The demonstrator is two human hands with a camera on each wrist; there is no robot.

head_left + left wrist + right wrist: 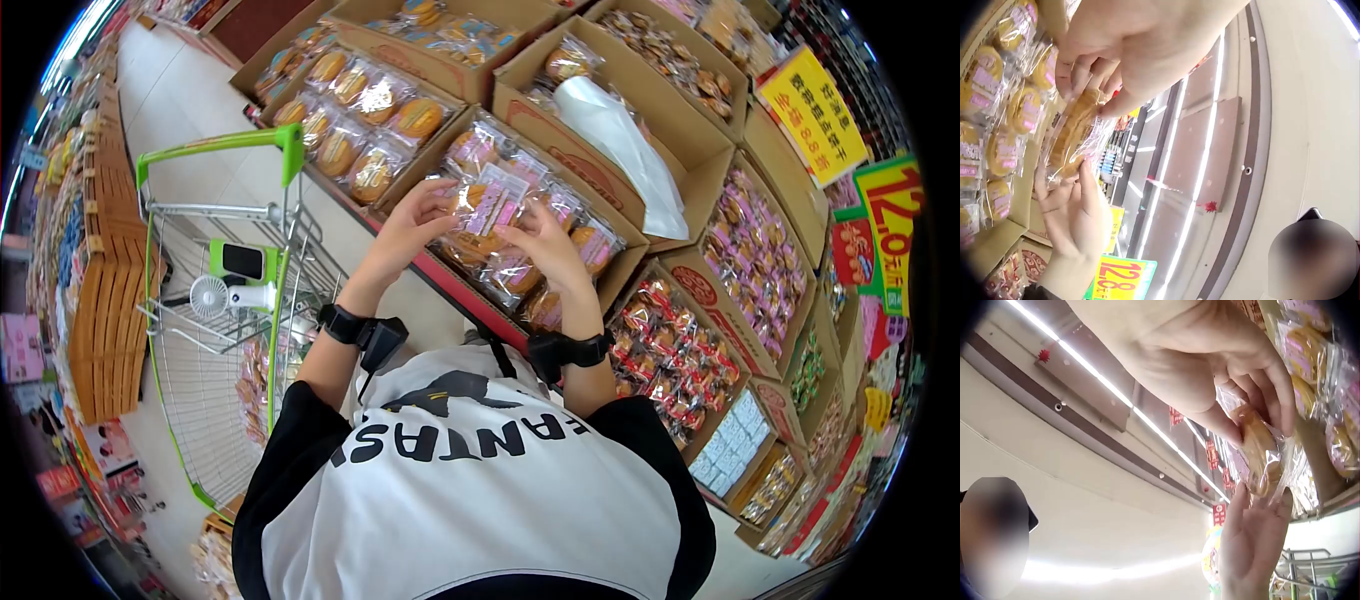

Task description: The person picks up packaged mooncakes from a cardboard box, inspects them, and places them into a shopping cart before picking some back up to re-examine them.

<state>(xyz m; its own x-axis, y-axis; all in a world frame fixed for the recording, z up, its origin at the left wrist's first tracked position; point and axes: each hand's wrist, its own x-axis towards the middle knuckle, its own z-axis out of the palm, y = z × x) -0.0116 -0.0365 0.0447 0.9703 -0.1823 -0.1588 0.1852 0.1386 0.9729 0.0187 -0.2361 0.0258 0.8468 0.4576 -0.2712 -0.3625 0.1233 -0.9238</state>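
Observation:
Between both hands is a round, golden packaged cake (pixel 468 203) in clear wrapping with a pink and white label. My left hand (pixel 415 220) grips its left edge, thumb and fingers on opposite faces. On the opposite edge, my right hand (pixel 550 248) pinches the wrapper. The left wrist view shows the cake (pixel 1074 140) edge-on, its film crinkled at the fingertips. Directly below the hands, a cardboard box (pixel 628 262) holds several similar packaged cakes (pixel 510 275), partly hidden by the hands.
To the left stands a shopping cart (pixel 292 155) with a green handle, carrying a phone (pixel 243 262) and a white handheld fan (pixel 210 297). White plastic bags (pixel 620 150) lie over a box beyond. Boxes of small wrapped snacks (pixel 755 265) and a yellow sign (pixel 812 115) are right.

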